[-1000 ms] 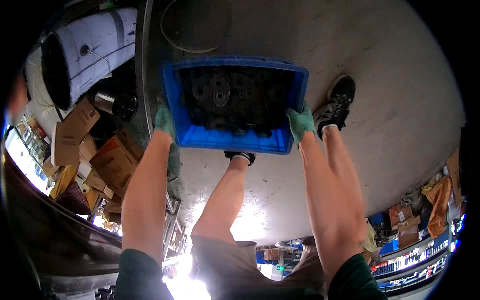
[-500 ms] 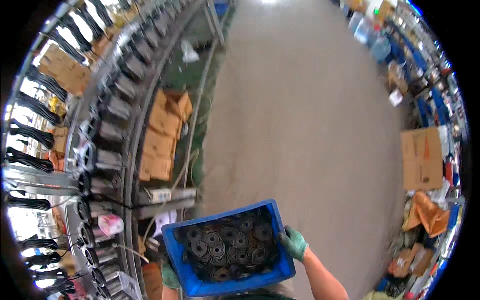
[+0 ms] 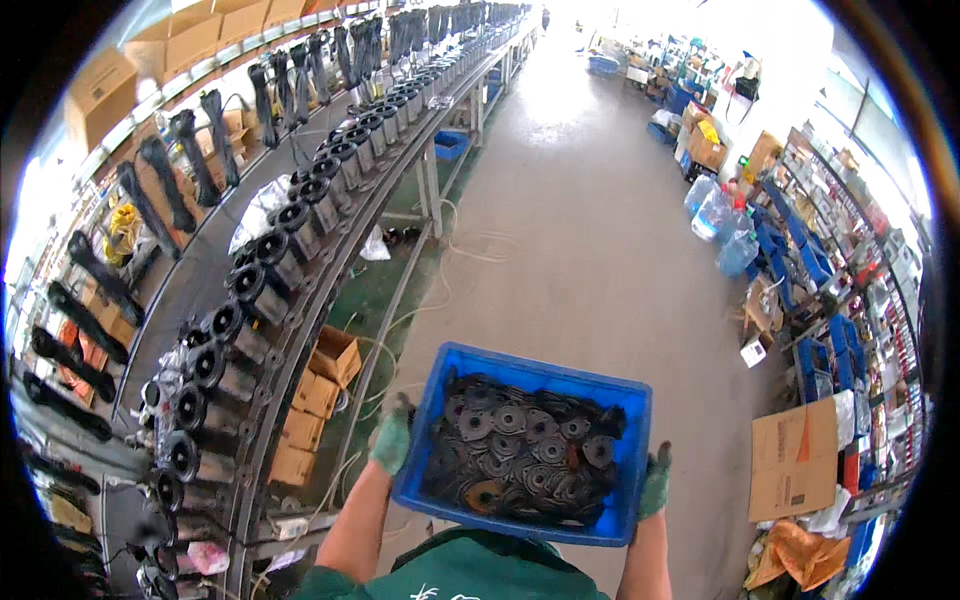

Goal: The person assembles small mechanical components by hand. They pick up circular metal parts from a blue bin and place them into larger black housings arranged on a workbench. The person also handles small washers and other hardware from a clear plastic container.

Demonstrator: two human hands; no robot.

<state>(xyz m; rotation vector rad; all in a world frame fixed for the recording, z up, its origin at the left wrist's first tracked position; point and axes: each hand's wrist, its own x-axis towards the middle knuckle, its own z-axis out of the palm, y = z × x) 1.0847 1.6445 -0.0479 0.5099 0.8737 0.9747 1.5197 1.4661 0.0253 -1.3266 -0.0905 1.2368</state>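
Observation:
A blue plastic crate (image 3: 560, 374) hangs in front of my body, carried between both hands and tilted slightly. Many dark, flat, round metal parts with a hole in the middle (image 3: 508, 450) lie heaped in it; one (image 3: 485, 495) looks brownish. My left hand (image 3: 392, 440), in a green glove with dark fingertips, grips the crate's left side. On the opposite side my right hand (image 3: 655, 485), gloved the same way, holds the crate's right end. The crate's walls hide part of the fingers on both hands.
Along the left runs a conveyor line (image 3: 330, 235) carrying cylindrical units with black round tops, under hanging black cable bundles (image 3: 165, 185). Cardboard boxes (image 3: 315, 395) and a loose hose lie below it. A cluttered shelf rack (image 3: 850, 215), water jugs (image 3: 722, 225) and cardboard (image 3: 795, 460) line the right.
My view has lifted and shows more of the aisle ahead. The crate, still in both hands, appears farther right and higher, and its tilt has changed.

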